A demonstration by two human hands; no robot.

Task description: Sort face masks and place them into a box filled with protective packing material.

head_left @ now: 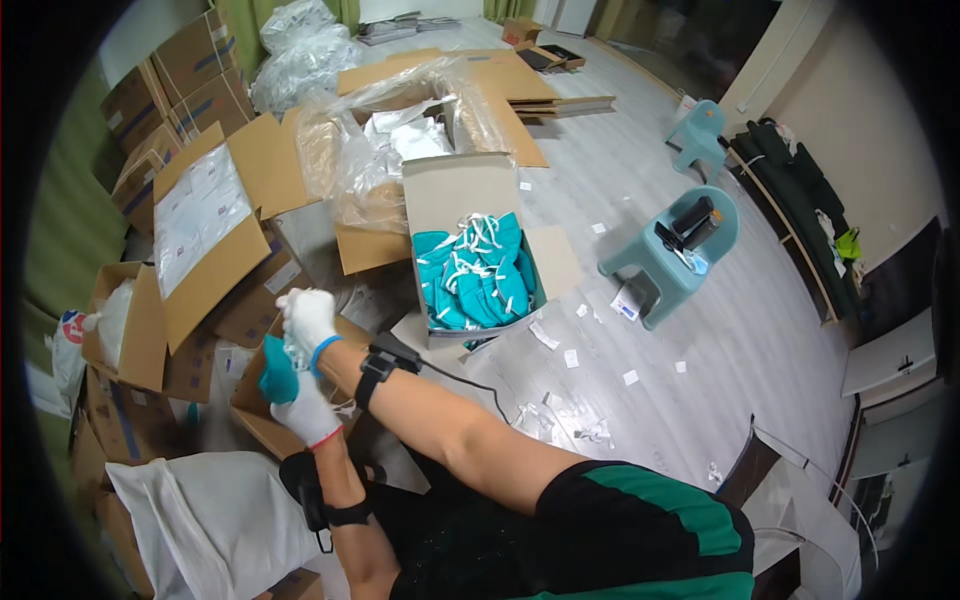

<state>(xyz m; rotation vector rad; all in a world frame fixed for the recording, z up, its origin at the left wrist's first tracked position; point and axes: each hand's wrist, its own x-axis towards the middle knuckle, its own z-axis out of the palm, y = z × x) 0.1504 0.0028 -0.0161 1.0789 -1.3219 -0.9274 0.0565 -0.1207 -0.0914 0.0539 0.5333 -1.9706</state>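
Observation:
My left hand [306, 414], in a white glove with a red cuff, grips a teal cloth piece [278, 372] from below. Just above it, my right hand [311, 318], in a white glove with a blue cuff, is closed; white strings [296, 354] hang between the two hands, running up to its fingers. Both hands are over an open brown carton [258, 418] whose inside is mostly hidden. To the right stands an open box [437, 184] filled with teal cloth pieces [475, 280] of the same kind, their white strings lying on top.
A large carton [372, 250] with a plastic liner and white contents stands behind. More cartons [205, 45] are stacked left. A white sack [205, 520] lies near my left arm. Blue-green plastic stools [655, 260] stand right. Paper scraps [571, 358] litter the grey floor.

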